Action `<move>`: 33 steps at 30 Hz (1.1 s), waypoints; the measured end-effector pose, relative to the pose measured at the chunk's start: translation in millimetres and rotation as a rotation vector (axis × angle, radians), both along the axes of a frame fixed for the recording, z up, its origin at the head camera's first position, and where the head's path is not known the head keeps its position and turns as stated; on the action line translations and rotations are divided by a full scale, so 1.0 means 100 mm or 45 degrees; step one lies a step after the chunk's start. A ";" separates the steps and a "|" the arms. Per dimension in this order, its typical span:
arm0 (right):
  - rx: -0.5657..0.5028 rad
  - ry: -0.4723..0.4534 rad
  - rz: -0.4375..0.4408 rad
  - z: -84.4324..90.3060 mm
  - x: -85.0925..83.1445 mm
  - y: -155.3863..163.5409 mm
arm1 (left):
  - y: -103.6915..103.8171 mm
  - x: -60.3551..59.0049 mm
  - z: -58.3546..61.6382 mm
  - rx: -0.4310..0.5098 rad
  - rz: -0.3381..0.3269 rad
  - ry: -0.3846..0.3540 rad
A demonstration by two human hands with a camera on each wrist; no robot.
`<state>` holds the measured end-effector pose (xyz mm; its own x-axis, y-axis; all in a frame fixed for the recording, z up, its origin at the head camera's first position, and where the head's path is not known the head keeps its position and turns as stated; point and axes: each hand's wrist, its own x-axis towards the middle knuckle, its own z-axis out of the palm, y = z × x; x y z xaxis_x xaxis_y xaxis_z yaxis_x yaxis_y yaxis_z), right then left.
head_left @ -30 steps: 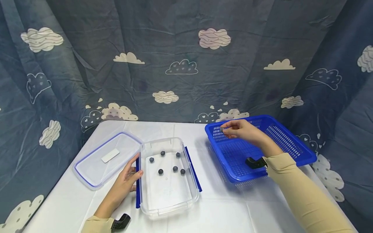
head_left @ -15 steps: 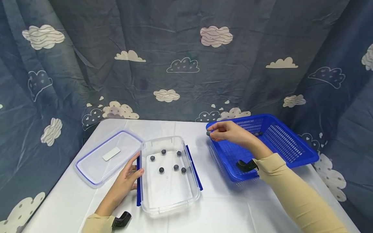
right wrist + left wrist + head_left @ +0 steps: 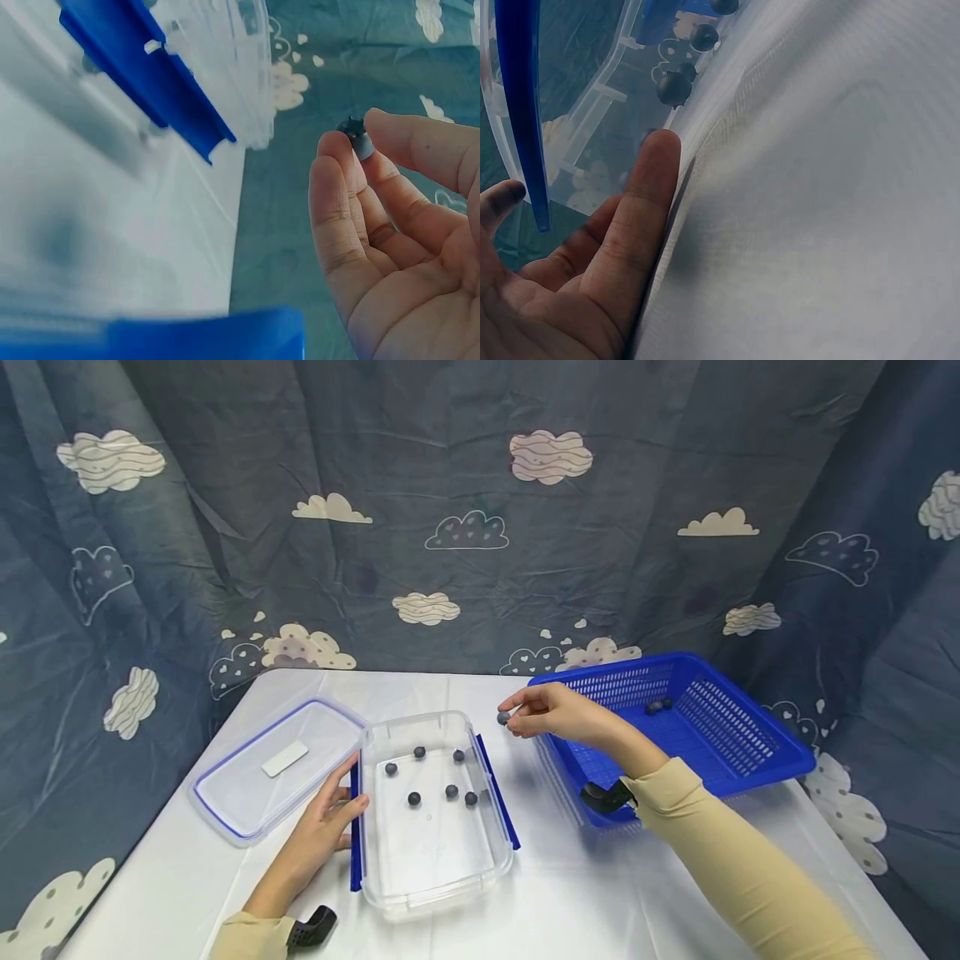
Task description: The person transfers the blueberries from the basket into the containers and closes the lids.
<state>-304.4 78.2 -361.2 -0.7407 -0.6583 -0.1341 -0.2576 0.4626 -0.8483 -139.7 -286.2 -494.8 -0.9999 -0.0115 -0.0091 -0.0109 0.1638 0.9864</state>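
Note:
My right hand (image 3: 558, 714) pinches a blueberry (image 3: 503, 717) between thumb and fingertips, above the table between the basket and the box. The right wrist view shows the crown of this blueberry (image 3: 355, 135). My left hand (image 3: 322, 827) rests at the left side of a clear plastic box (image 3: 435, 893), thumb at the rim and fingers fairly straight along the side. In the left wrist view, a blue clip flap (image 3: 521, 97) hangs between thumb and fingers. Several blueberries (image 3: 414, 798) lie apart on the box floor.
A blue plastic basket (image 3: 592, 768) stands at the right, with a few blueberries (image 3: 654, 707) near its far side. The clear lid (image 3: 247, 785) with a blue seal lies left of the box. Another blue clip flap (image 3: 498, 793) sticks out at the box's right side.
My right hand has moved left with the blueberry, from over the basket to beyond its left rim, uncovering blueberries in the basket. My left hand and the box have stayed put.

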 end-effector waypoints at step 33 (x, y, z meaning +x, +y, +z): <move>-0.044 -0.110 0.220 -0.22 0.17 -0.92 | -0.02 -0.03 -0.02 0.003 -0.028 0.013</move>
